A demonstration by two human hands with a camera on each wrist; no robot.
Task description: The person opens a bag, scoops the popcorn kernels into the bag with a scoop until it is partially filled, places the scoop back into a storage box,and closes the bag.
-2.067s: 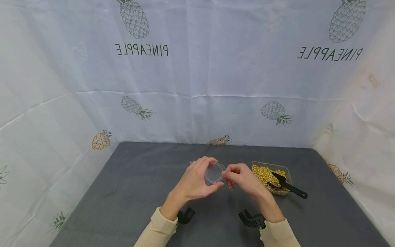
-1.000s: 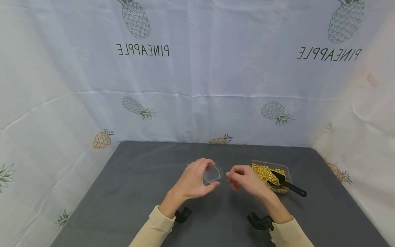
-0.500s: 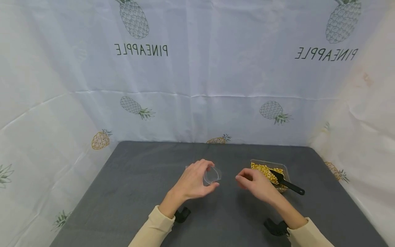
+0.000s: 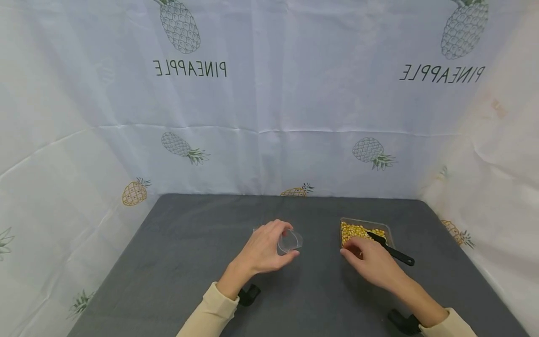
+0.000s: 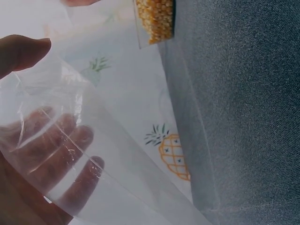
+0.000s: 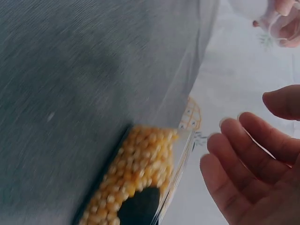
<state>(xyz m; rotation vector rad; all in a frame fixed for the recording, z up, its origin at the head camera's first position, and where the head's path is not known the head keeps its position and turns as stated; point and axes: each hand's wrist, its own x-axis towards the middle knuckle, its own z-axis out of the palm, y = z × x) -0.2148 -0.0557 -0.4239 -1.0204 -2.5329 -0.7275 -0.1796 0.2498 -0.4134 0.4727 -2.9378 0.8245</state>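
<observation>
My left hand [image 4: 263, 248] holds a clear plastic bag [image 4: 290, 241] above the table, its round mouth spread between thumb and fingers. In the left wrist view the see-through bag [image 5: 117, 145] hangs down, with curled fingers [image 5: 84, 136] visible behind its film. My right hand [image 4: 375, 264] hovers at the near side of a clear tub [image 4: 366, 221] of yellow corn kernels [image 4: 353, 230]. The right wrist view has its fingers [image 6: 229, 159] loosely bent, with nothing held. A black scoop [image 4: 397, 255] lies in the corn, its handle jutting over the tub's right rim.
A dark grey cloth covers the table [image 4: 189, 243]. Behind it and at both sides hangs a white curtain [image 4: 269, 93] with pineapple prints. Each wrist carries a black camera mount [image 4: 249, 295].
My right hand has let go of the bag's rim and moved right to the corn tub, its fingers loosening. The left hand stays nearly in place with the bag.
</observation>
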